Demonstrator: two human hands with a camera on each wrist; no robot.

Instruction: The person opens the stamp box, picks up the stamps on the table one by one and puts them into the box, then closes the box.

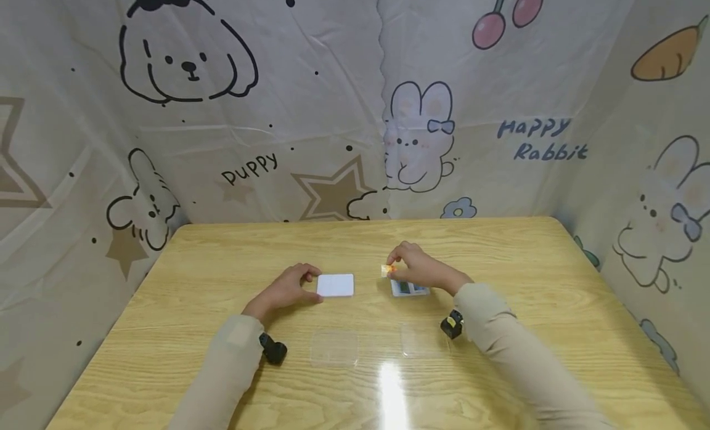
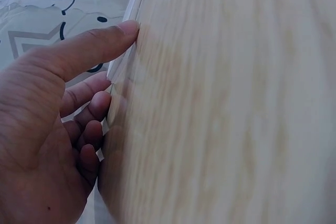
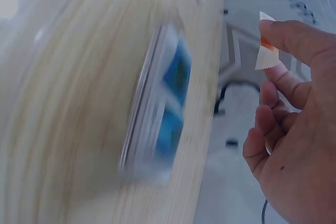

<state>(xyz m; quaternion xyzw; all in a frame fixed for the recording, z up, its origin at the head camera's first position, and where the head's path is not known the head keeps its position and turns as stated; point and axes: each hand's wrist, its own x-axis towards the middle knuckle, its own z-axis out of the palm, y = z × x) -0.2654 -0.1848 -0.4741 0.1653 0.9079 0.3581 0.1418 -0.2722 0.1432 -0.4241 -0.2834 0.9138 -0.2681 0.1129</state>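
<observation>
A flat white rectangular card stack (image 1: 335, 285) lies left of the table's middle. My left hand (image 1: 285, 288) holds its left side, with thumb (image 2: 100, 45) at the near corner and index finger at the far one. To the right, my right hand (image 1: 421, 268) pinches a small stamp-like paper piece (image 3: 268, 51) between thumb and index finger. The piece is white and orange with serrated ends. Beneath that hand lies a stack of picture cards (image 1: 409, 288), blue and dark green on white, partly covered by the hand; its layered edge shows in the right wrist view.
Two clear plastic pieces, a left one (image 1: 334, 348) and a right one (image 1: 424, 342), lie nearer to me on the wooden table (image 1: 222, 356). Cartoon-printed cloth (image 1: 333, 109) hangs behind and at both sides. Each wrist wears a black camera.
</observation>
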